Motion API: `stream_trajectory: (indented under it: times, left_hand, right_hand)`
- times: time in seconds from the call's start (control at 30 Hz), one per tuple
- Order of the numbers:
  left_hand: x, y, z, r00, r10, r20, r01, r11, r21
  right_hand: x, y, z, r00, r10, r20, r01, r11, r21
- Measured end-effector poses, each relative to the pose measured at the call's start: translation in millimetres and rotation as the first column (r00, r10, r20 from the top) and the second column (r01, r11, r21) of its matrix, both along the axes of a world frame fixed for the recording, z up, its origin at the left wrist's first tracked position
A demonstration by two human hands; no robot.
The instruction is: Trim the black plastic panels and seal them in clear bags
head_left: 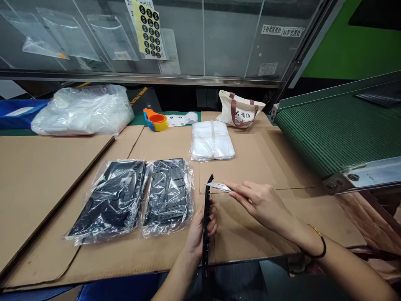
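Observation:
My left hand [200,228] is closed around a thin black plastic panel [206,221], held on edge near the front of the bench. In my right hand [257,202] is a slim silver utility knife [221,187], pinched between thumb and fingers. Its tip meets the panel's edge close to the far end; whether it presses in, I cannot tell. Left of my hands lie two black plastic parts in clear bags, one bagged part [169,194] nearer and another bagged part [112,196] farther left. The panel's broad faces are mostly hidden from this angle.
A stack of clear plastic bags [212,141] sits beyond my hands, with a cloth tote [240,109] behind it. Colored tape rings [156,122] and a large plastic bundle [84,109] stand farther left. A green conveyor [341,121] borders the right side. Cardboard [250,159] covers the bench.

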State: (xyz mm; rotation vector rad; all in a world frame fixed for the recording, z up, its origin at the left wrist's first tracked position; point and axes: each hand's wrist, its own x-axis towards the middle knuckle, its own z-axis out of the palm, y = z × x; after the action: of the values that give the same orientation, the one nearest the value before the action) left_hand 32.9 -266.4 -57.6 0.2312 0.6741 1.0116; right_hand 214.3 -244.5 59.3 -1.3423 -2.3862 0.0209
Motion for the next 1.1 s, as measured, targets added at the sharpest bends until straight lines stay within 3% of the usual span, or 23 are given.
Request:
stream_trajectory:
  times: [0.63, 0.87, 1.1]
  left_hand:
    - [-2, 0, -6.7, 0.996, 0.011, 0.084, -0.016, 0.998, 0.056]
    - [-1, -2, -5.1, 0.995, 0.024, 0.097, -0.029, 0.998, 0.048]
    - [-1, -2, -7.6, 0.995, 0.025, 0.098, -0.028, 0.999, 0.03]
  right_hand:
    - [-4, -11, 6.1, 0.995, 0.096, 0.036, -0.098, 0.992, 0.075]
    - [-2, -3, 4.8, 0.997, 0.014, 0.081, -0.025, 0.991, 0.13]
    - [-2, -3, 5.8, 0.997, 0.016, 0.08, -0.027, 0.989, 0.143]
